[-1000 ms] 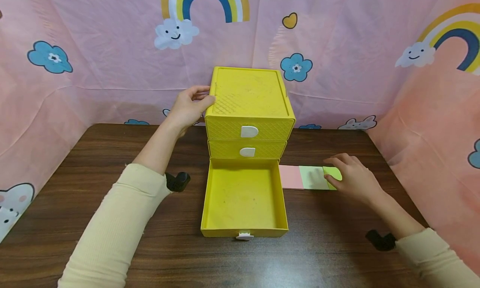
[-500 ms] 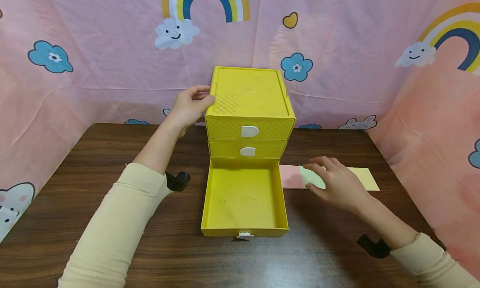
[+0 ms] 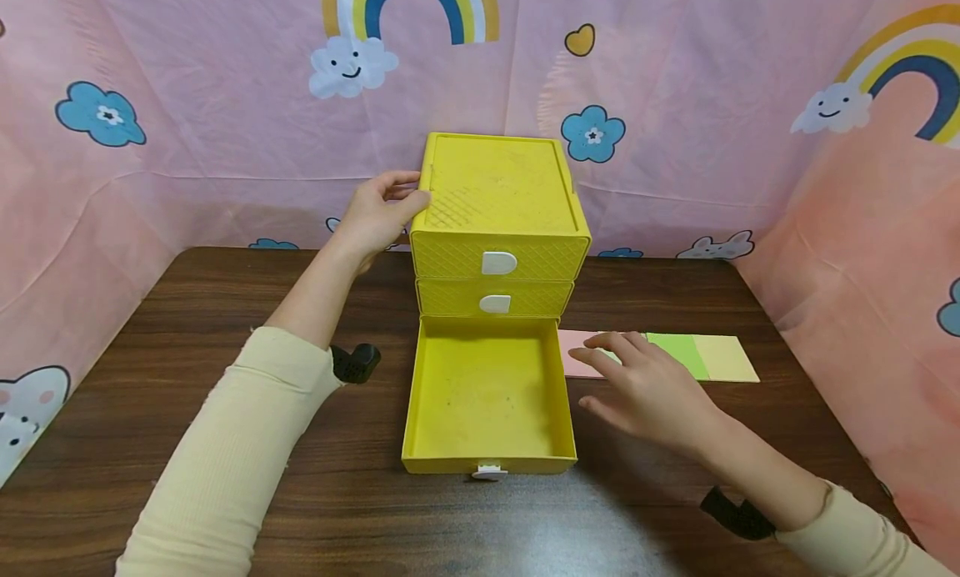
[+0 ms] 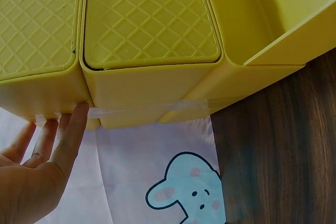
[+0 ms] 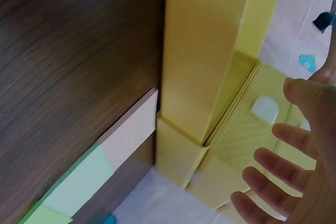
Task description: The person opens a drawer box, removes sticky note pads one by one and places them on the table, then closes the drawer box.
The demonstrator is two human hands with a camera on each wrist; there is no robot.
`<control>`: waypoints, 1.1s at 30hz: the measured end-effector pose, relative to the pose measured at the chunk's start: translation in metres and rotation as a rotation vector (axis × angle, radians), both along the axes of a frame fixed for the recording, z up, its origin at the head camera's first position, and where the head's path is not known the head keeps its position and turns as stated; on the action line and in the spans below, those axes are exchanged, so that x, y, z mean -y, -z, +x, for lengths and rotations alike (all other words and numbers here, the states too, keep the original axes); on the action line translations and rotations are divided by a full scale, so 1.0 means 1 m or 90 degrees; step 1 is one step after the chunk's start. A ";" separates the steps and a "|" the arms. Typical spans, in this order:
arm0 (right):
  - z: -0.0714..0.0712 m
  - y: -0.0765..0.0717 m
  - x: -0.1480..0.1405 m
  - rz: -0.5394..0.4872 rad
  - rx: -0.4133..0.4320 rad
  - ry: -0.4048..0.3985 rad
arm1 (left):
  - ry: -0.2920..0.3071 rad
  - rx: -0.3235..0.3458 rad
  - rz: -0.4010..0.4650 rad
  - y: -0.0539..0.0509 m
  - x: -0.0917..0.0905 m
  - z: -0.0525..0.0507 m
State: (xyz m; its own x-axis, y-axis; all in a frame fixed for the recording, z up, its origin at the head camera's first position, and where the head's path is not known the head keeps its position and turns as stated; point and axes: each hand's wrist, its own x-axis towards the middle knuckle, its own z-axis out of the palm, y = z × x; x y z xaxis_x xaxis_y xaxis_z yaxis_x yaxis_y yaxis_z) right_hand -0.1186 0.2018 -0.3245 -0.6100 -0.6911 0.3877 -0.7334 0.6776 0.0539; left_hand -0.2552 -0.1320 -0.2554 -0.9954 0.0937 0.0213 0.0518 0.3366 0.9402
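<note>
A yellow cabinet (image 3: 498,185) with stacked drawers stands on the table, its bottom drawer (image 3: 491,393) pulled out with nothing in it. My left hand (image 3: 378,214) touches the cabinet's upper left side. In the left wrist view its extended fingers (image 4: 73,135) rest against the side wall. Right of the drawer lies a row of sticky note pads: pink (image 3: 573,352), pale green (image 5: 79,181), bright green (image 3: 681,356) and pale yellow (image 3: 726,358). Over the pink and pale green pads hovers my right hand (image 3: 648,385), fingers spread and holding nothing; it partly hides them.
The two upper drawers, with white pulls (image 3: 498,263), are closed. A dark wooden table (image 3: 225,377) bears everything. Pink patterned cloth (image 3: 225,77) hangs at the back and both sides. Clear tape (image 4: 152,109) runs along the cabinet's side.
My right hand has moved left along the row, from the bright green pad to the pink one, uncovering the pale yellow pad. The left hand and the cabinet have stayed put.
</note>
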 end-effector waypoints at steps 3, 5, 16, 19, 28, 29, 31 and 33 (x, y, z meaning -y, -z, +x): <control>0.006 -0.003 0.007 -0.001 0.002 -0.022 | 0.001 -0.002 -0.003 0.000 0.000 0.000; 0.010 -0.004 0.012 -0.005 0.002 -0.038 | 0.002 0.000 0.002 0.000 0.000 0.001; 0.031 -0.006 0.034 0.010 -0.020 -0.108 | 0.002 -0.001 0.009 0.000 0.000 0.001; 0.036 -0.005 0.040 0.014 -0.034 -0.129 | 0.000 -0.004 0.003 0.000 0.000 0.001; 0.048 0.002 0.055 0.047 -0.065 -0.153 | 0.005 -0.009 0.002 0.000 0.000 0.002; 0.048 0.004 0.056 0.049 -0.074 -0.159 | 0.006 -0.009 0.003 0.000 0.000 0.001; 0.050 0.006 0.058 0.056 -0.087 -0.169 | 0.005 -0.005 0.005 0.000 0.000 0.001; 0.052 0.008 0.061 0.063 -0.094 -0.179 | 0.005 -0.001 0.007 0.000 0.000 0.001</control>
State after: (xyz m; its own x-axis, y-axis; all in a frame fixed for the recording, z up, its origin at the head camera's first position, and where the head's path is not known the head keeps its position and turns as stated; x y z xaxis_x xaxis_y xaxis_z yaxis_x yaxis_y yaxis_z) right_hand -0.0671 0.1411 -0.3328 -0.3321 -0.8630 0.3807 -0.8702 0.4361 0.2294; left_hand -0.2545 -0.1319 -0.2553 -0.9946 0.1006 0.0246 0.0563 0.3264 0.9435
